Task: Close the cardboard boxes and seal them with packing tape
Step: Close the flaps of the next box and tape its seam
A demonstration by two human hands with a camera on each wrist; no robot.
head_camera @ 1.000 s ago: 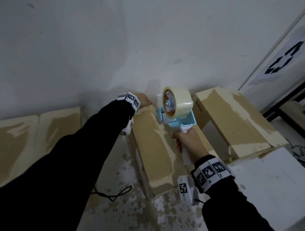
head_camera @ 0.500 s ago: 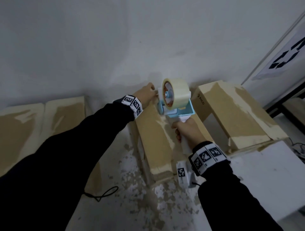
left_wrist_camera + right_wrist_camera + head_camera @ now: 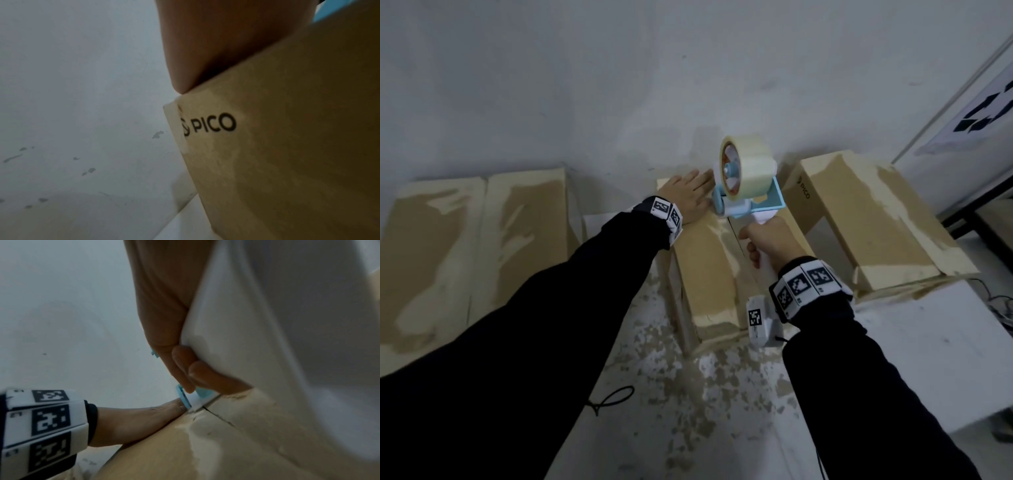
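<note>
A narrow cardboard box [image 3: 709, 270] stands on the floor before me, its top flaps meeting along a seam. My left hand [image 3: 690, 198] lies flat on the box's far end with straight fingers, beside the dispenser's front. My right hand [image 3: 770, 240] grips the white handle of a blue tape dispenser [image 3: 748, 192] carrying a clear tape roll [image 3: 746, 168]; the dispenser's front sits at the far end of the seam. In the right wrist view my fingers [image 3: 185, 363] curl round the handle [image 3: 257, 337]. The left wrist view shows the box side [image 3: 287, 146] printed PICO.
A second cardboard box [image 3: 869, 219] lies to the right on a white platform [image 3: 928, 342]. Flattened cardboard [image 3: 469, 250] lies at the left. A grey wall [image 3: 619, 85] rises just behind the boxes. A black cord [image 3: 613, 399] lies on the stained floor.
My left hand moved from the box's far left corner to lie flat next to the dispenser. The dispenser shifted toward the box's far end and the view tilted.
</note>
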